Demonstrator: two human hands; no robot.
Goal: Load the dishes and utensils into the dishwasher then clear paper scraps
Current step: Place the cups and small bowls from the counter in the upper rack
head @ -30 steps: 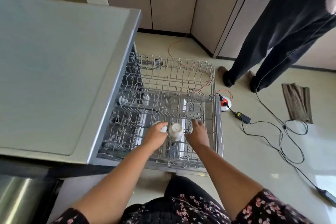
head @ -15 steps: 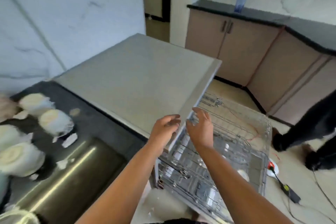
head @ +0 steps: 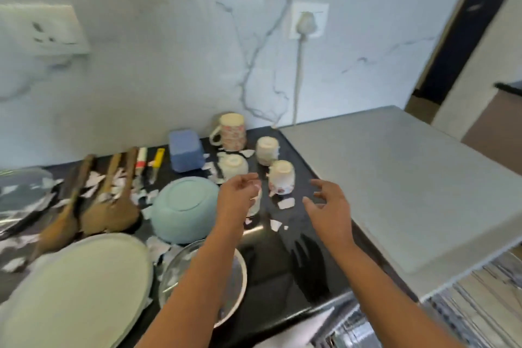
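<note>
Several white cups stand upside down on the dark counter [head: 282, 257]: one [head: 281, 181] between my hands, two behind it [head: 267, 150] [head: 234, 167], and a floral mug [head: 231, 131] at the wall. My left hand [head: 237, 198] hovers with loosely bent fingers, holding nothing, and partly hides another cup [head: 255, 202]. My right hand [head: 327, 206] is spread open just right of the nearest cup. White paper scraps [head: 285, 203] lie scattered around the dishes. The dishwasher rack [head: 480, 305] shows at the lower right.
An upturned teal bowl [head: 183, 209], a large pale plate [head: 79, 288] and a glass bowl [head: 226, 299] sit near the counter's front. Wooden spoons [head: 110, 206], small utensils [head: 155, 164] and a blue box [head: 186, 154] lie further back. The dishwasher's grey top [head: 409, 178] stands to the right.
My hands left the cups in the dishwasher rack, and my view swung up and left to the counter. Both hands now reach empty toward the upturned cups.
</note>
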